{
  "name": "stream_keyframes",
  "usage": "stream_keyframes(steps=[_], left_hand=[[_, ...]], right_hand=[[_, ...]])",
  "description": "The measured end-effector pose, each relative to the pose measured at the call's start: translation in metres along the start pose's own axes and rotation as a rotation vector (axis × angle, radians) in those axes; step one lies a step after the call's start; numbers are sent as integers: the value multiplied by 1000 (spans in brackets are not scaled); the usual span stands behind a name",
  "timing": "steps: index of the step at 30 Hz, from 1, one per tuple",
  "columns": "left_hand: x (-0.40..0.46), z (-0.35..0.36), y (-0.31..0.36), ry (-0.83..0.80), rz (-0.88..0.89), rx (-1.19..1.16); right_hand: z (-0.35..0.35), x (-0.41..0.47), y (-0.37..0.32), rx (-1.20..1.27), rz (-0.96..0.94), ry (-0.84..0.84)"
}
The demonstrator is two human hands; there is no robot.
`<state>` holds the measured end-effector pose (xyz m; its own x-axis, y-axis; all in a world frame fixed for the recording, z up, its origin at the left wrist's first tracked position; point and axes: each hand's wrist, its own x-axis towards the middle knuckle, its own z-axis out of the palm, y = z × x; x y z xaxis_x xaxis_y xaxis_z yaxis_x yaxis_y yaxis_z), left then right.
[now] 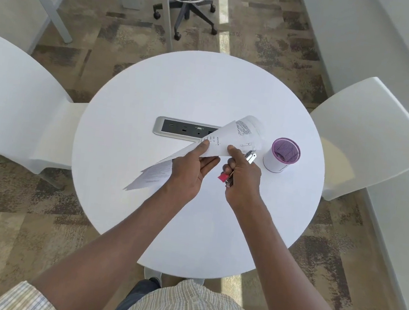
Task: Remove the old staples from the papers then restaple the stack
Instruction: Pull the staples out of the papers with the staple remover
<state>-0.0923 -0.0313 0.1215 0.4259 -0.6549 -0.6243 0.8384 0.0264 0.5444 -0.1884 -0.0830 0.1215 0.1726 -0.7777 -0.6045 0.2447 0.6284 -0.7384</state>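
A stack of printed white papers [222, 137] is held up above the round white table [190, 218], curled and tilted from lower left to upper right. My left hand [191, 168] pinches its lower edge, thumb on top. My right hand [243, 175] is closed around a stapler [250, 157] with a metal front end and a red rear part showing under the palm. The stapler's metal jaw sits at the paper's right-hand edge. Whether a staple is in the paper I cannot tell.
A purple mesh cup in a white sleeve [281, 155] stands just right of my hands. A grey power and data panel [183, 129] is set into the table's middle. White chairs stand left [15, 104] and right [372, 135]. A wheeled stool base [189, 4] is beyond.
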Motion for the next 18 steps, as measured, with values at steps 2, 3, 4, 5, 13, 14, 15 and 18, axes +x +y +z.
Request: stream_keyframes(steps=[2, 3, 4, 5, 13, 14, 15, 18], left_hand=[[2, -1, 2, -2, -11, 3], [2, -2, 3, -8, -16, 5], [3, -3, 5, -18, -20, 8], [4, -4, 7, -32, -25, 10], [-11, -18, 31, -148, -109, 138], [-16, -22, 36, -171, -123, 213], [-22, -27, 41, -188, -117, 320], [-36, -40, 52, -157, 134, 777]], right_hand=[[4, 2, -1, 14, 13, -11], [5, 3, -1, 21, 18, -17], [7, 3, -2, 28, 20, -25], [8, 3, -3, 38, 21, -33], [24, -1, -8, 99, 2, -54], [25, -1, -8, 104, -2, -51], [27, -2, -10, 110, -12, -48], [30, -4, -14, 110, -36, -41]])
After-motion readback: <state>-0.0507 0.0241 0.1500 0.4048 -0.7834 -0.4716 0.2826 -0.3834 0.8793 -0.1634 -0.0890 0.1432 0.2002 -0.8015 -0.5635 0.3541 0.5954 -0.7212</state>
